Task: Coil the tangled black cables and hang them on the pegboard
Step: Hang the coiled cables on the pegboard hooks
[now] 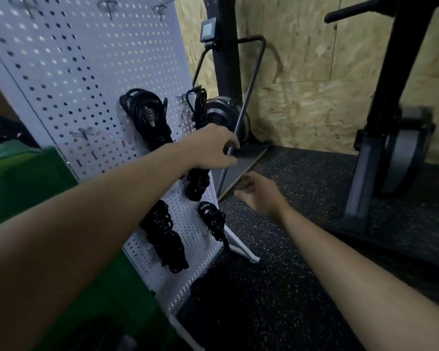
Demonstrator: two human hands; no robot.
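Since the upper right coil (197,184) is wound from thin black cable in many loose turns, it is judged light, soft and floppy rather than stiff. The turns are expected to slide apart if only a few are taken. The best hold is judged to be round the whole bundle at its waist, with the top loop left free for the hook.

That is where the left hand (212,148) is seen: fingers and thumb curled round the middle of this coil, which hangs near the right edge of the pegboard (61,72). Whether the top loop is fully seated on its hook cannot be told. The right hand (260,195) is held lower and just beside, palm up, fingers loosely spread, nothing in it; it is blurred.

Three further coils are noted on the board: upper left coil (147,117), lower left coil (166,239) and lower right coil (212,219), the last being the smallest. A dark patch at the board's foot cannot be identified.

The pegboard is white, perforated and leaned back on a stand (238,247). The floor (289,274) is dark speckled rubber, judged grippy and forgiving to a dropped cable. The wall (302,84) is chipboard. A black exercise machine (226,59) stands just behind the board's right edge, so snagging of a loop on its frame is noted as a risk. Light is low.
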